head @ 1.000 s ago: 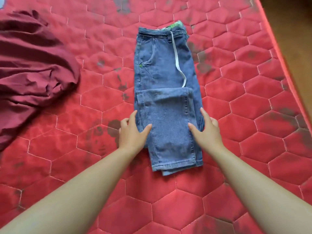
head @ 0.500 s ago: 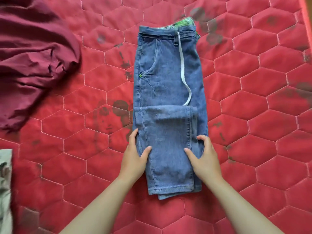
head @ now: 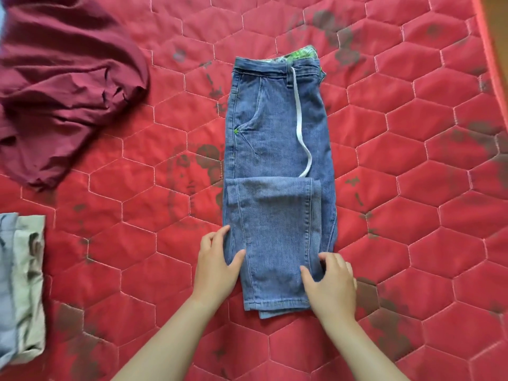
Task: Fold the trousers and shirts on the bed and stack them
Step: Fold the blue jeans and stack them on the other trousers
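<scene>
Lying lengthwise mid-way across the bed [head: 412, 188], the jeans [head: 277, 149] have their legs turned up once over the thighs. The left hand [head: 215, 270] and right hand [head: 331, 284] each pinch a side edge of that doubled part, thumbs on top. A good fold, I judge, lifts both sides evenly toward the waistband and tucks the drawstring [head: 299, 119] inside. A crumpled shirt [head: 63, 86] lies far left, with a folded pile [head: 22, 284] nearer.

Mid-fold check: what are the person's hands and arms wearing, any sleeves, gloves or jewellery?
The left hand and right hand are bare, with no gloves, and no ring shows on the visible fingers. The left forearm and right forearm are bare down to the frame's bottom edge: no sleeves, watch or bracelet in view.
</scene>
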